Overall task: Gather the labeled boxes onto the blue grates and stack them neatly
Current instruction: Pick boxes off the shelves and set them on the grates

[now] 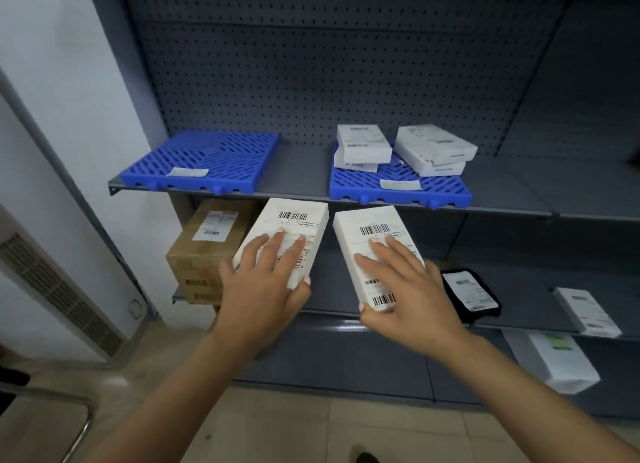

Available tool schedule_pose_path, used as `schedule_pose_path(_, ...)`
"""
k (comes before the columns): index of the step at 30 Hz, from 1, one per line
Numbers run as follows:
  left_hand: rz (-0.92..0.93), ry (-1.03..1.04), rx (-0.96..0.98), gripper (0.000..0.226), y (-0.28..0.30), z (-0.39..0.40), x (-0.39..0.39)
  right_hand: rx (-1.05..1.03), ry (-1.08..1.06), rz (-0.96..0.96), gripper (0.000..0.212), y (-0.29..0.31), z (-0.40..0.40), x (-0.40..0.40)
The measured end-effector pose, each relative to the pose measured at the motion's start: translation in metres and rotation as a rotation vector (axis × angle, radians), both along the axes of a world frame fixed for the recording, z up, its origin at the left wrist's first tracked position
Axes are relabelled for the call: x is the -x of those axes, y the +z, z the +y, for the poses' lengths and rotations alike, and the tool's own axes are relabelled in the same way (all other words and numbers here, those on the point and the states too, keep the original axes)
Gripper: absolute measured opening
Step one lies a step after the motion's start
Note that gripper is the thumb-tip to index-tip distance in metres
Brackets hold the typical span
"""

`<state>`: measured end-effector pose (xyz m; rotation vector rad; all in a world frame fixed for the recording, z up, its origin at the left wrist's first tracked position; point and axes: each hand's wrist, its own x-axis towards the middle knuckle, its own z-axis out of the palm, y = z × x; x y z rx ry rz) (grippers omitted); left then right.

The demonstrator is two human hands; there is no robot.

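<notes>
Two barcoded boxes (282,236) (375,251) in hands (263,289) (408,296)

- A stockroom or parcel storeroom, to judge by the fittings and goods.
- Grey metal shelving (381,199) fills the far wall, backed by a dark pegboard (311,64) of the shop-fixture kind.
- Two blue grates (194,165) sit on the upper shelf; the right one carries white boxes (363,144) with barcode labels.
- A brown carton (204,244) with a shipping label stands on a lower shelf at left.
- A black pouch (471,294) and more white parcels (585,310), all with printed labels, lie on the lower shelves at right.
- Tiled floor (277,428), a plain white wall (52,82) and a floor-standing air unit (52,289) at left.
</notes>
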<state>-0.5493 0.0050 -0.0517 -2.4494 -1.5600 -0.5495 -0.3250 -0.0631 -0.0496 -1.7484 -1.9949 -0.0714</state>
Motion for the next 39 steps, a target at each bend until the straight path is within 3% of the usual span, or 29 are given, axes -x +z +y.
schedule_pose_path(15, 0.0, -0.084, -0.074, 0.059, 0.074, 0.12, -0.135, -0.141, -0.118, 0.044, 0.073, 0.074, 0.107, -0.139)
schedule_pose_path(21, -0.002, -0.08, -0.063, 0.057, 0.085, 0.173, -0.184, -0.055, -0.15, 0.046, 0.079, 0.101, 0.163, -0.185)
schedule_pose_path(26, 0.0, -0.024, 0.067, 0.08, 0.089, 0.206, -0.21, 0.084, -0.152, -0.003, 0.067, 0.115, 0.206, -0.212)
schedule_pose_path(39, 0.054, 0.024, 0.14, 0.088, 0.087, 0.246, -0.234, 0.224, -0.15, -0.067, 0.071, 0.107, 0.26, -0.228)
